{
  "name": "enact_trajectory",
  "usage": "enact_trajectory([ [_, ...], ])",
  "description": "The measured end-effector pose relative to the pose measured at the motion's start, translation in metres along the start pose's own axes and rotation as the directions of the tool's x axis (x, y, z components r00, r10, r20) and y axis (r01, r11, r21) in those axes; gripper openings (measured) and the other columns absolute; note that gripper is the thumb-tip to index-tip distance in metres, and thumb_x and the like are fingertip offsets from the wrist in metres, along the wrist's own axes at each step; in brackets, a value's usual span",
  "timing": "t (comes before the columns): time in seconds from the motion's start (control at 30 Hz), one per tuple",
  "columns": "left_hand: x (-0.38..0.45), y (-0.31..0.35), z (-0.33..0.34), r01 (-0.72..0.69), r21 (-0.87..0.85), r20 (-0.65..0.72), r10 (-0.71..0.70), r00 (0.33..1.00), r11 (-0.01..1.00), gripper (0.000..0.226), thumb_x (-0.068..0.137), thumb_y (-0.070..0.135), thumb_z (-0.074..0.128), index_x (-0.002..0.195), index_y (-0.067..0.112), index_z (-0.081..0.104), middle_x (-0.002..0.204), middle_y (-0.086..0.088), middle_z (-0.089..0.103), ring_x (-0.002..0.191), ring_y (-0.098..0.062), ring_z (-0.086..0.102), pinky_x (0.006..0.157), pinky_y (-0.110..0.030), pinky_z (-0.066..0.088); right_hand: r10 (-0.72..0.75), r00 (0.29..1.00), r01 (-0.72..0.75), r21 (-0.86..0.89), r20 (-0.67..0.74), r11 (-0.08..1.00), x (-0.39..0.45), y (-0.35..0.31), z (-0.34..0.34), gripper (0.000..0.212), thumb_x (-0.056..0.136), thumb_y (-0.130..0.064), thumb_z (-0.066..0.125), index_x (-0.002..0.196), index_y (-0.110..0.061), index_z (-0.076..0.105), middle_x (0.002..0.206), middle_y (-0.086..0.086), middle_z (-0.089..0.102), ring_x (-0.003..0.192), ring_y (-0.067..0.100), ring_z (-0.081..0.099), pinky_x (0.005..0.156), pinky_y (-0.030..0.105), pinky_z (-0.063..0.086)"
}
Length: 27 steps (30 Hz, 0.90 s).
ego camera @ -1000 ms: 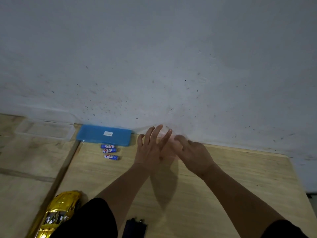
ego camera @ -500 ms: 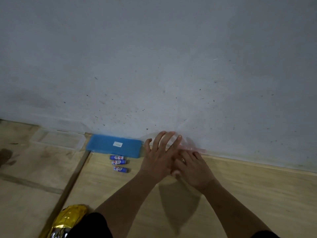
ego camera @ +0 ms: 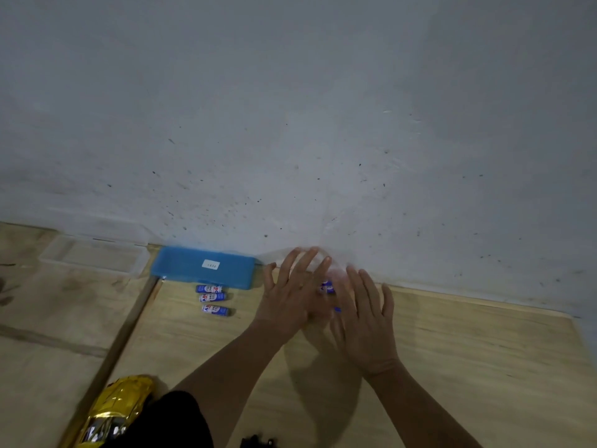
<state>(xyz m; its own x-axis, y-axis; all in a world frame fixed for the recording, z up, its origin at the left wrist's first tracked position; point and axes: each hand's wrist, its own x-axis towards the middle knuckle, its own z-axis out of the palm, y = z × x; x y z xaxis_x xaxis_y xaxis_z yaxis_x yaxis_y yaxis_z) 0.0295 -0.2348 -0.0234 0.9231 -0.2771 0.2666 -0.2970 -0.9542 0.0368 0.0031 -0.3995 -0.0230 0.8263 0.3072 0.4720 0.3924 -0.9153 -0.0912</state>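
Both my hands reach to the far edge of the wooden table (ego camera: 468, 350), close to the wall. My left hand (ego camera: 290, 299) has its fingers spread and straight. My right hand (ego camera: 365, 321) lies just right of it, fingers straight as well. In the gap between them shows a blue and white battery (ego camera: 326, 287), and something faint, clear and pinkish blurs above it. Whether either hand touches the battery I cannot tell. Three more blue and white batteries (ego camera: 211, 298) lie in a row to the left, in front of a flat blue box (ego camera: 203, 266).
A gold toy car (ego camera: 113, 409) sits at the near left by the table's edge. A clear plastic lid (ego camera: 93, 253) rests on the lower surface at the left. A small black object (ego camera: 256, 442) pokes in at the bottom. The grey wall closes off the far side.
My right hand has straightened its fingers and drawn a little to the right of the left hand. A battery now shows between the hands.
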Motion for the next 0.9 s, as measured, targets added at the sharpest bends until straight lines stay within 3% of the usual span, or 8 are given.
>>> enact_trajectory([
  [0.17,-0.023,0.000,0.012,-0.119,0.051,0.111,0.113,0.987,0.992,0.077,0.064,0.039,0.080,0.133,0.019,0.052,0.134,-0.002,0.056,0.128,-0.026,0.048,0.090,-0.059,0.043,0.015,0.993,-0.015,0.005,0.121,1.000,-0.012,-0.005,-0.002,0.049,0.097,-0.037,0.015,0.132,-0.011,0.038,0.119,0.009,0.066,0.115,0.028,0.059,0.101,0.058,0.023],
  [0.3,-0.028,0.005,0.009,-0.053,-0.008,0.201,0.053,0.978,0.999,0.076,0.069,0.041,0.076,0.136,0.018,0.049,0.141,-0.003,0.049,0.131,-0.027,0.044,0.090,-0.059,0.043,0.064,0.988,-0.064,0.001,0.142,0.998,-0.014,-0.006,0.001,0.052,0.098,-0.038,0.014,0.129,-0.006,0.040,0.119,0.013,0.066,0.114,0.030,0.060,0.103,0.056,0.031],
  [0.4,-0.023,0.006,0.009,-0.013,-0.102,0.338,0.047,0.940,0.995,0.071,0.091,0.045,0.051,0.149,0.024,0.016,0.157,0.000,0.016,0.145,-0.026,0.005,0.108,-0.063,0.016,0.120,0.978,-0.120,-0.010,0.169,0.993,-0.013,-0.011,0.004,0.061,0.098,-0.040,0.014,0.125,-0.001,0.052,0.116,0.018,0.066,0.110,0.033,0.062,0.093,0.058,0.044],
  [0.47,-0.019,0.000,0.005,0.020,-0.186,0.415,0.060,0.908,0.982,0.066,0.097,0.043,0.037,0.150,0.027,0.001,0.159,0.005,0.002,0.144,-0.023,-0.015,0.110,-0.060,-0.001,0.101,0.982,-0.097,-0.033,0.158,0.995,-0.006,-0.013,0.002,0.055,0.095,-0.036,0.025,0.122,-0.001,0.057,0.110,0.017,0.069,0.105,0.033,0.064,0.089,0.058,0.046],
  [0.53,-0.019,-0.012,-0.004,0.018,-0.176,0.405,0.056,0.912,0.984,0.065,0.097,0.041,0.035,0.150,0.027,-0.001,0.159,0.008,-0.001,0.143,-0.021,-0.021,0.110,-0.059,-0.002,0.055,0.989,-0.047,-0.058,0.134,0.997,0.004,-0.017,-0.001,0.048,0.088,-0.033,0.037,0.125,-0.007,0.054,0.111,0.014,0.068,0.107,0.032,0.062,0.089,0.057,0.045],
  [0.7,-0.044,-0.090,-0.028,0.188,0.002,0.346,-0.177,0.921,0.982,0.064,0.098,0.047,0.029,0.149,0.029,-0.006,0.158,0.011,-0.009,0.144,-0.016,-0.016,0.111,-0.053,0.010,-0.122,0.990,0.117,0.067,0.075,0.991,0.018,-0.064,0.004,0.044,0.086,-0.030,0.044,0.127,-0.015,0.048,0.110,0.012,0.065,0.103,0.031,0.060,0.089,0.047,0.045],
  [0.8,-0.065,-0.149,-0.042,0.241,0.077,0.366,-0.252,0.896,0.967,0.063,0.099,0.043,0.030,0.149,0.027,-0.006,0.157,0.007,-0.013,0.144,-0.018,-0.016,0.112,-0.052,0.009,-0.301,0.938,0.281,0.134,0.171,0.950,0.026,-0.114,0.015,0.045,0.085,-0.037,0.049,0.128,-0.024,0.049,0.115,0.009,0.065,0.104,0.027,0.063,0.084,0.040,0.052],
  [0.9,-0.075,-0.190,-0.047,0.228,0.142,0.439,-0.268,0.857,0.963,0.064,0.100,0.042,0.027,0.148,0.024,-0.010,0.157,0.005,-0.016,0.144,-0.019,-0.018,0.113,-0.049,0.007,-0.430,0.867,0.402,0.156,0.252,0.902,0.040,-0.151,0.032,0.053,0.071,-0.046,0.073,0.120,-0.031,0.059,0.116,0.008,0.067,0.104,0.024,0.065,0.082,0.037,0.054],
])
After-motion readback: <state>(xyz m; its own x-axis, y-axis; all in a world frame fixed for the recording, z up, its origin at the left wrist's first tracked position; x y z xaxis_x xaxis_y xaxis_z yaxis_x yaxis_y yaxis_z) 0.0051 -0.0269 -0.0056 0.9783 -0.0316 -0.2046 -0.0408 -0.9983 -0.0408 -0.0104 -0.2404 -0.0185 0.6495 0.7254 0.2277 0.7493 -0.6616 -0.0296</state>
